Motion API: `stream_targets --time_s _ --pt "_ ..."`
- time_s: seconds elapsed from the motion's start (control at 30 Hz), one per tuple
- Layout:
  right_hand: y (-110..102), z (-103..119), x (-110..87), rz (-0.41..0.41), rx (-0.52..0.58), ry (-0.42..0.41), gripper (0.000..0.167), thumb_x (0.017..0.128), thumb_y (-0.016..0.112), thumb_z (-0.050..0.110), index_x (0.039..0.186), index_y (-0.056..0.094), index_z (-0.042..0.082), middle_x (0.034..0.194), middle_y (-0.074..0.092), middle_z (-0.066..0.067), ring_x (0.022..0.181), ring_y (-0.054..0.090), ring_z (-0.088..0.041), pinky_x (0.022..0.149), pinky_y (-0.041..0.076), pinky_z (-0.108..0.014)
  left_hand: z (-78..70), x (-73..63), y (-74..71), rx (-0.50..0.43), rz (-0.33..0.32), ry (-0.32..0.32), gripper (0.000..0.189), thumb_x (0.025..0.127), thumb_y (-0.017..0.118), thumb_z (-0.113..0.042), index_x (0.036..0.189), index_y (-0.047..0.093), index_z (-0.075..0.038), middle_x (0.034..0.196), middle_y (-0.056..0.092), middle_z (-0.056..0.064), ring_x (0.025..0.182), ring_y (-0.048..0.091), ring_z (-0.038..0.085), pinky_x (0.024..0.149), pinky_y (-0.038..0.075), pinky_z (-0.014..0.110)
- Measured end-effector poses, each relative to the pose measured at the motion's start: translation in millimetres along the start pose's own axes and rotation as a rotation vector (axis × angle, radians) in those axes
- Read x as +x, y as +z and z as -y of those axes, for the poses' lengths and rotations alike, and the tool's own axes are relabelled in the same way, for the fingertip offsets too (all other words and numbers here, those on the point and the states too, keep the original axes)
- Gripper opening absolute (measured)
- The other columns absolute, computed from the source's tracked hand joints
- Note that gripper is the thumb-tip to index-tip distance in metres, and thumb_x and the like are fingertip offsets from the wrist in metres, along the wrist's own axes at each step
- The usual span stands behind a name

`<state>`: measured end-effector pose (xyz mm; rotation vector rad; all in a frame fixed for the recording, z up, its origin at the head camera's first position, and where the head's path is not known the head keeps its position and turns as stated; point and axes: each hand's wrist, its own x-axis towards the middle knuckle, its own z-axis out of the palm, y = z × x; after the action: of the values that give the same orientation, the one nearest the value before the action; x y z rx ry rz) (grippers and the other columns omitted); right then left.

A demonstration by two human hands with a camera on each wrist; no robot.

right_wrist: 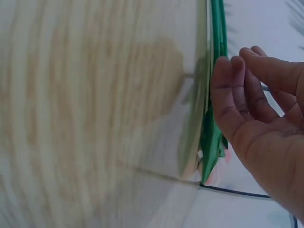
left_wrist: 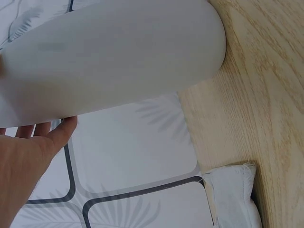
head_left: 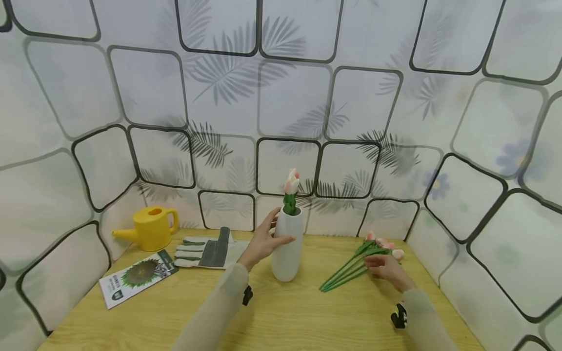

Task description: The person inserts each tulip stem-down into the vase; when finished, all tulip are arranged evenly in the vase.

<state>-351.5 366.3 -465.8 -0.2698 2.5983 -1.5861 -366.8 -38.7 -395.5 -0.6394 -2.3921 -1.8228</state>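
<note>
A white vase (head_left: 287,248) stands upright on the table with one pink-and-white tulip (head_left: 291,184) showing above its rim. My left hand (head_left: 263,242) holds the vase near its top, thumb across the front and fingers behind. In the left wrist view the vase (left_wrist: 128,57) fills the upper part, and the left hand (left_wrist: 28,166) meets its side. Several pink tulips (head_left: 357,261) with green stems lie to the right. My right hand (head_left: 388,270) is at their stems, fingers loosely bent. In the right wrist view the right hand (right_wrist: 261,104) is beside the green stems (right_wrist: 218,38), with no stem visible between thumb and fingertips.
At the left stands a yellow watering can (head_left: 152,229). A seed packet with a sunflower-like picture (head_left: 138,278) lies in front of it. Grey and white work gloves (head_left: 210,251) lie left of the vase. A patterned wall covering (head_left: 290,107) encloses the wooden table (head_left: 307,321) at back and sides.
</note>
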Motion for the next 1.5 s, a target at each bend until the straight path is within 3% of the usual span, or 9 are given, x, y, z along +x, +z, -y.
stream_targets --time_s 0.37,0.43,0.67,0.87,1.07,1.17,1.27,1.33,1.5 --pt "-8 -17 -2.7 0.055 -0.062 0.064 0.043 0.091 0.055 -0.008 0.131 0.045 -0.022 0.11 0.064 -0.03 0.084 0.062 -0.013 0.067 0.054 -0.026 -35.7 -19.3 -3.6 0.017 0.011 -0.007 0.085 0.087 0.076 -0.019 0.156 0.026 -0.017 0.149 0.04 0.019 0.135 0.043 0.04 0.103 0.043 0.059" --pt "-8 -19 -2.0 0.045 -0.082 0.069 0.044 0.091 0.055 -0.008 0.132 0.046 -0.021 0.11 0.063 -0.031 0.086 0.063 -0.014 0.067 0.054 -0.026 -35.1 -19.6 -3.8 0.012 0.01 -0.006 0.085 0.087 0.076 -0.019 0.156 0.026 -0.018 0.149 0.04 0.019 0.135 0.043 0.04 0.103 0.043 0.059" --pt "-5 -20 3.4 0.036 -0.106 0.094 0.044 0.089 0.055 -0.008 0.13 0.047 -0.021 0.096 0.063 -0.022 0.077 0.056 -0.013 0.062 0.049 -0.025 5.0 -0.3 -1.1 0.01 -0.007 0.003 0.091 0.082 0.08 -0.034 0.155 0.026 -0.032 0.15 0.041 0.011 0.135 0.044 0.035 0.103 0.044 0.058" --pt "-4 -20 4.2 -0.021 -0.097 0.092 0.037 0.087 0.057 -0.008 0.121 0.055 -0.023 0.085 0.066 -0.009 0.063 0.054 -0.01 0.057 0.049 -0.025 5.5 0.9 -2.1 0.022 0.007 0.002 0.092 0.082 0.08 -0.039 0.155 0.025 -0.032 0.149 0.041 0.01 0.135 0.044 0.033 0.103 0.045 0.056" --pt "-7 -15 -0.8 -0.1 0.071 0.103 0.037 0.092 0.058 -0.006 0.121 0.05 -0.028 0.093 0.071 -0.019 0.073 0.068 -0.012 0.068 0.059 -0.028 4.3 3.4 -3.8 0.024 0.008 0.017 0.094 0.081 0.081 -0.037 0.156 0.025 -0.026 0.149 0.041 0.012 0.134 0.045 0.035 0.102 0.045 0.056" --pt "-9 -13 -2.8 -0.213 -0.034 0.065 0.035 0.093 0.064 0.003 0.117 0.058 -0.023 0.095 0.072 -0.023 0.076 0.067 -0.006 0.07 0.056 -0.021 2.5 4.1 -3.5 0.024 0.008 0.017 0.094 0.081 0.081 -0.037 0.156 0.025 -0.025 0.149 0.041 0.013 0.135 0.044 0.036 0.102 0.045 0.057" --pt "-9 -12 -5.3 -0.302 -0.138 0.08 0.037 0.093 0.069 0.014 0.116 0.065 -0.015 0.095 0.075 -0.016 0.076 0.065 0.001 0.07 0.051 -0.014 1.7 3.5 -2.5 0.028 0.011 0.004 0.095 0.081 0.081 -0.037 0.157 0.024 -0.024 0.149 0.041 0.012 0.135 0.044 0.035 0.103 0.045 0.057" --pt "-8 -11 -6.1 -0.326 -0.055 0.122 0.041 0.093 0.069 0.017 0.119 0.064 -0.013 0.092 0.076 -0.009 0.075 0.066 0.002 0.07 0.053 -0.014 2.2 3.3 -1.9 0.028 0.009 -0.001 0.095 0.081 0.081 -0.037 0.156 0.025 -0.025 0.149 0.041 0.012 0.135 0.044 0.035 0.103 0.045 0.057" --pt "-5 -4 -7.8 -0.352 0.429 0.175 0.036 0.095 0.064 0.005 0.125 0.059 -0.013 0.087 0.072 0.002 0.078 0.072 -0.006 0.077 0.058 -0.022 4.5 3.7 -1.3 0.031 0.0 0.004 0.094 0.081 0.082 -0.036 0.156 0.025 -0.026 0.148 0.042 0.011 0.134 0.045 0.034 0.102 0.045 0.057"
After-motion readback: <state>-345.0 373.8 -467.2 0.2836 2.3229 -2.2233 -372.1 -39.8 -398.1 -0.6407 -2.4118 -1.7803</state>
